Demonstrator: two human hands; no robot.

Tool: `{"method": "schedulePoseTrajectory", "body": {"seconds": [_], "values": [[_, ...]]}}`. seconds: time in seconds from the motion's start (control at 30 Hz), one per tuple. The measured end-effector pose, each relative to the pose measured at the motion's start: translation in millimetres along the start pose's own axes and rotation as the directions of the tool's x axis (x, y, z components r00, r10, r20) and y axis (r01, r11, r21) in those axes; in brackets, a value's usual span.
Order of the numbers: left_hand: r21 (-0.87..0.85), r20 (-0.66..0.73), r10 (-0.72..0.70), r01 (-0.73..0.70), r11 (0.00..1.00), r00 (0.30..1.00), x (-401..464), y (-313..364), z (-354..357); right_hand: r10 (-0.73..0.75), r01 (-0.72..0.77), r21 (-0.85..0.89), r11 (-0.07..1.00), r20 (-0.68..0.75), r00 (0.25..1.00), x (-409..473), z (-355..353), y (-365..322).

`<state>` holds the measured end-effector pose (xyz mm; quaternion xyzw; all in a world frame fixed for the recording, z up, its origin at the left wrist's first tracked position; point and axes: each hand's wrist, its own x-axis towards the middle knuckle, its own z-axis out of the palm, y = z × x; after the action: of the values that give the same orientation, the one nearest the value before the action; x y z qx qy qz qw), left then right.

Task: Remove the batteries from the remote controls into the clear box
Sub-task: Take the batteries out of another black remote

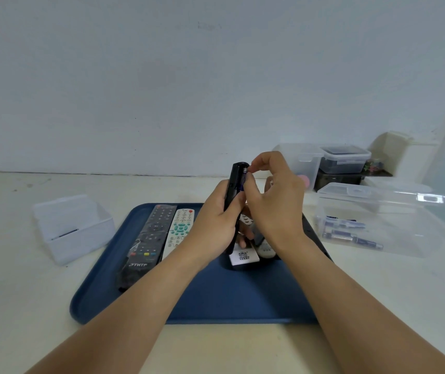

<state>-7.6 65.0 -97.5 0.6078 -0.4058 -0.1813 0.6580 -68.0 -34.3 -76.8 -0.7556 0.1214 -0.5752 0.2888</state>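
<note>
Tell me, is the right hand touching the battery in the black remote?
Touching: in the head view, right hand fingertips pinch the battery atop the black remote.

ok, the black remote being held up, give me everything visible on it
The black remote looks like dark plastic, slim, held near upright above the blue tray, back side toward the right hand. Its battery bay looks open near the top, with a blue battery showing inside. The left hand grips its lower half; the right hand has fingertips pinching at the battery's top end. The buttons are not visible.

matt blue plastic tray (243,300), clear glossy plastic box (394,238), film-wrapped black remote (145,244)
</note>
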Motion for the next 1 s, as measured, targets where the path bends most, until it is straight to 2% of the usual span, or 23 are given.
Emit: {"method": "schedulePoseTrajectory", "body": {"seconds": [0.1, 0.2, 0.37, 0.57, 0.77, 1.0], "values": [[0.157, -0.023, 0.046, -0.041, 0.987, 0.999, -0.2, -0.7, -2.2, 0.003, -0.003, -0.015, 1.000, -0.013, 1.000, 0.7, 1.2, 1.4], [0.227, -0.032, 0.072, -0.063, 0.972, 0.997, -1.2, -1.1, -2.4, 0.020, -0.020, -0.002, 1.000, -0.008, 1.000, 1.3, 2.4, 2.8], [0.235, -0.043, 0.071, -0.059, 0.970, 0.997, -3.1, -0.1, -3.4, 0.058, -0.060, 0.060, 0.996, 0.021, 0.998, 2.1, 4.6, 6.1], [0.227, 0.010, 0.055, -0.056, 0.972, 0.998, -6.0, -1.7, -1.1, 0.090, -0.093, 0.099, 0.991, 0.032, 0.995, 8.1, -0.4, 9.8], [0.165, 0.027, 0.014, -0.018, 0.986, 1.000, -5.3, -3.1, 1.7, 0.176, -0.183, 0.182, 0.966, 0.053, 0.983, 10.7, -3.5, 10.4], [0.173, 0.042, -0.005, -0.002, 0.985, 0.999, -6.0, -3.9, 3.2, 0.248, -0.257, 0.222, 0.941, 0.070, 0.966, 8.2, -2.4, 10.3]]}}
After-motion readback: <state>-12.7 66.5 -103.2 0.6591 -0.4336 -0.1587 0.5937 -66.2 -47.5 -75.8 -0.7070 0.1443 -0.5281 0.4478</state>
